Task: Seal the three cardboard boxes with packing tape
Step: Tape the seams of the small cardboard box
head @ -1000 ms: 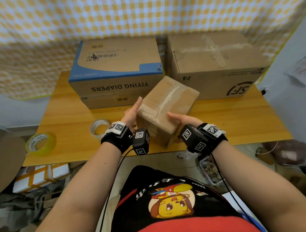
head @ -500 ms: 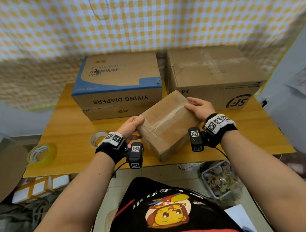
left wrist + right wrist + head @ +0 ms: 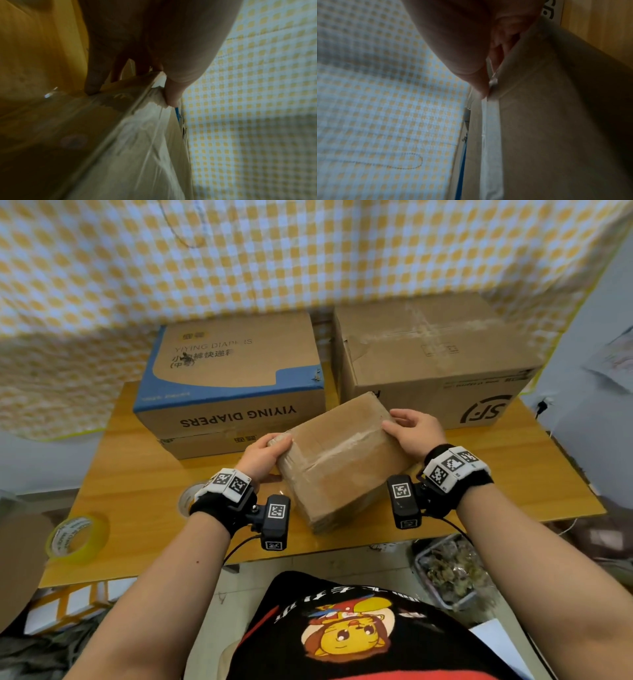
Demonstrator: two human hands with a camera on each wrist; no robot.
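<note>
Both hands are clamped on the small box [image 3: 337,460], the left hand [image 3: 262,457] curled round its near-left end and the right hand [image 3: 416,429] round its far-right end. It sits skewed on the wooden table [image 3: 513,474], tape along its top. Behind stand the diaper box [image 3: 233,385] and the SF box [image 3: 438,361]; a yellow tape roll [image 3: 77,537] lies far left.

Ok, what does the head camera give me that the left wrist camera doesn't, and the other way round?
Only the head view shows the right hand on the small box's far end, the diaper box, the big brown box, and two tape rolls: the yellow roll and a clear roll partly hidden behind the left wrist. Only the left wrist view shows the thumb pressing wrinkled clear tape at the box's edge. Both show the left hand gripping the small box, the table and the checked cloth.
</note>
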